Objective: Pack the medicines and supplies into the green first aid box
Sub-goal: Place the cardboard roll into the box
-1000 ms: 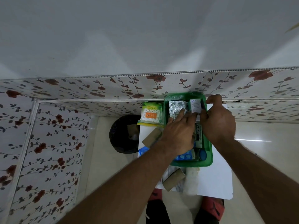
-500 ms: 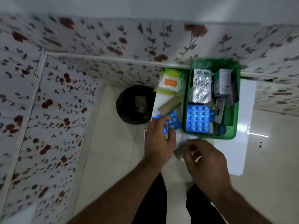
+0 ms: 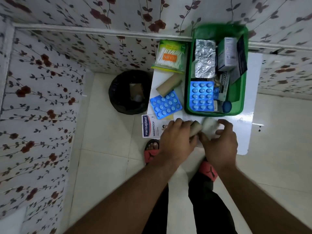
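The green first aid box (image 3: 242, 92) stands at the back right of the white table (image 3: 251, 102). Inside lie a silver blister sheet (image 3: 205, 59), a white medicine carton (image 3: 227, 54), a blue tablet strip (image 3: 201, 96) and a tube (image 3: 223, 85). Left of the box lie a cotton swab pack (image 3: 169, 56), a brown roll (image 3: 168, 85), a second blue tablet strip (image 3: 166, 104) and a Hansaplast pack (image 3: 151, 126). At the near edge my left hand (image 3: 177, 141) closes on another brown roll (image 3: 195, 130). My right hand (image 3: 219, 144) grips a white gauze bundle (image 3: 209, 126).
A black-lined bin (image 3: 130, 92) stands on the floor just left of the table. Flower-patterned wall panels close in the back and left. My feet in red sandals (image 3: 152, 152) are under the table's near edge. Pale floor tiles lie to the right.
Both hands left the box and came back to the table's near edge. My left hand went from the loose blue strip to the brown roll; my right closed on the gauze.
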